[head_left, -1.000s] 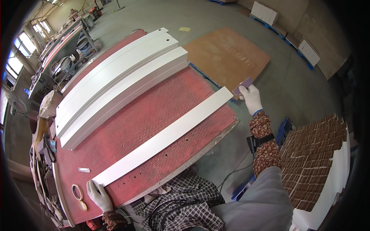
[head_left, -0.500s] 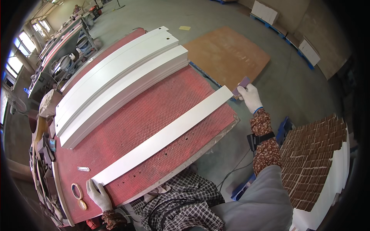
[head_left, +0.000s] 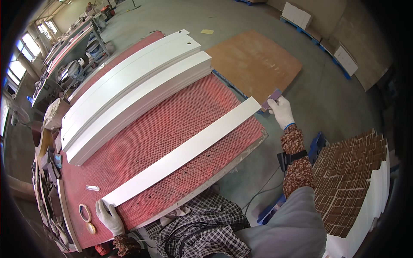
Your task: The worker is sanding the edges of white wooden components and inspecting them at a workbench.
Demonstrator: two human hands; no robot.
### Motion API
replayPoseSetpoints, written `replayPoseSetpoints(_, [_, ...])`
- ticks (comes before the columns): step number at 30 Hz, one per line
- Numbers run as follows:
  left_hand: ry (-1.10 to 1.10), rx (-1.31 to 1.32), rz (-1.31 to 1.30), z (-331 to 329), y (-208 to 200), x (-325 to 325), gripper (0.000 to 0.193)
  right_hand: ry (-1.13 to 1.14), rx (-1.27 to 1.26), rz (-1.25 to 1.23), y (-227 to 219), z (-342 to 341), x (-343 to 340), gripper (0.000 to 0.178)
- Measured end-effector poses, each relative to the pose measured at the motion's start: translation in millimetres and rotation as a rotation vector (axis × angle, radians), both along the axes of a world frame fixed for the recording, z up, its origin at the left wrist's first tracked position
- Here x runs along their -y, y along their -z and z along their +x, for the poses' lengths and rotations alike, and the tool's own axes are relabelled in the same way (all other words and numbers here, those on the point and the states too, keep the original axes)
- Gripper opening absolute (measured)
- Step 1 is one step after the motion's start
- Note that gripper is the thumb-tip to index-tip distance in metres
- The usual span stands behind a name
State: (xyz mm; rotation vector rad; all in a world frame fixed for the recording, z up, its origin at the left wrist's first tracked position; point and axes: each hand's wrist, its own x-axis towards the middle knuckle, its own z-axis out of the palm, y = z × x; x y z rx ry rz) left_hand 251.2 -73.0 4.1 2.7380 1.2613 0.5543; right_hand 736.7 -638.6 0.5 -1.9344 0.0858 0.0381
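One long white strip (head_left: 185,152) lies slantwise on the red mesh top of the table (head_left: 202,107), crossing near the middle of the view from about half past seven to between two and three o'clock. At the half-past-seven end is the left hand (head_left: 111,219), gloved in white, its fingers close together and its thumb set apart, touching the strip; whether it grips or merely rests there, I cannot tell. Toward three o'clock the right hand (head_left: 282,112), also gloved, pinches a purple block (head_left: 274,94) between thumb and fingers at the strip's other end; whether block and strip touch is unclear. Near the left hand, at eight o'clock, lie two tape rolls (head_left: 90,228) and a small white tool (head_left: 92,188). White boards (head_left: 129,71) sit side by side at ten o'clock on the table. Beyond it, at one o'clock, is a brown sheet (head_left: 258,64). At four o'clock, off the table, stands a pile of brown-edged pieces (head_left: 348,180).
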Motion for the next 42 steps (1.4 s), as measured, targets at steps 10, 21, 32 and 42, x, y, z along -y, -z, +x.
replayPoseSetpoints(10, [0.008, 0.007, -0.002, -3, 1, -2, 0.052, 0.000, -0.034, 0.023, 2, 2, -2, 0.029])
replayPoseSetpoints(21, [0.039, 0.016, 0.009, -1, -1, -5, 0.051, 0.027, -0.007, 0.104, 5, 1, -6, 0.032])
replayPoseSetpoints(32, [0.015, 0.012, 0.003, -6, 5, -5, 0.053, 0.031, -0.009, 0.165, 6, 7, -14, 0.033])
replayPoseSetpoints(42, [0.051, 0.059, 0.008, -4, 1, -4, 0.051, 0.008, 0.005, 0.159, -4, 8, -9, 0.030])
